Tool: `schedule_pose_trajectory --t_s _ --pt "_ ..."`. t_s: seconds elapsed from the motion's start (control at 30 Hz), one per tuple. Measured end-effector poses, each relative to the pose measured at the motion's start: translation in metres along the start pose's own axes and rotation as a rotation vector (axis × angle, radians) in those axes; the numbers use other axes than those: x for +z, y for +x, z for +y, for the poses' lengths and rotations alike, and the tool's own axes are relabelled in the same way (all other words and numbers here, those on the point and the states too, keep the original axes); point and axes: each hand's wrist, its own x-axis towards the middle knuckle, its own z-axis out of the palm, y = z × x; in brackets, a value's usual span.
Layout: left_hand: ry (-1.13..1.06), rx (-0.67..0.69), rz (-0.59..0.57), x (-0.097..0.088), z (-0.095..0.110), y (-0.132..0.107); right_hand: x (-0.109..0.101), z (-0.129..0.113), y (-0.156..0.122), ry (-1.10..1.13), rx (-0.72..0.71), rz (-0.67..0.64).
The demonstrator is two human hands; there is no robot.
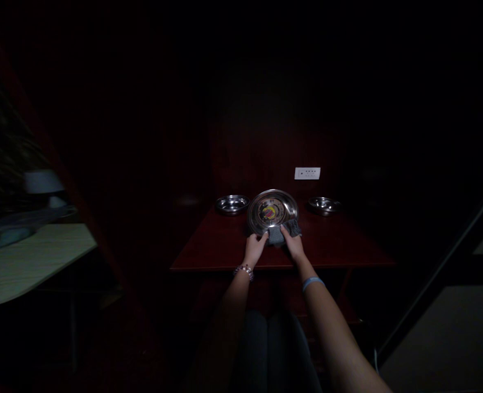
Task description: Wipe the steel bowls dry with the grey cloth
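A shiny round metal plate [280,202], with a yellow and red sticker in its middle, is tilted up over the dark red table, its inside facing me. My left hand [256,246] is closed on the plate's near left rim, thumb on top. My right hand [293,243] grips a grey cloth [276,235] folded over the near rim, its thumb pressing the cloth against the plate. The fingers under the plate are hidden.
Metal dishes stand at the back of the table [208,254], one dish [232,204] left and another dish [324,205] right. A white socket panel [307,173] is on the wall behind. A pale table [40,256] stands far left. The surroundings are very dark.
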Motion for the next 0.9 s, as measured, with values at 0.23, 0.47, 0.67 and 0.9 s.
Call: schedule_pose_trajectory --t_s 0.23,0.47,0.67,0.9 --pt "-0.068 -0.008 0.037 0.002 -0.007 0.004 0.001 -0.007 -0.003 0.006 0.034 0.007" --pt "-0.198 -0.004 0.115 -0.002 0.004 0.0 0.001 -0.004 -0.001 -0.01 0.012 -0.004" --pt "-0.244 -0.018 0.145 -0.004 0.011 -0.003 0.001 -0.006 -0.002 -0.019 -0.004 -0.015" --pt "-0.181 -0.007 0.143 -0.002 0.001 0.0 0.001 -0.005 -0.002 -0.038 -0.024 -0.01"
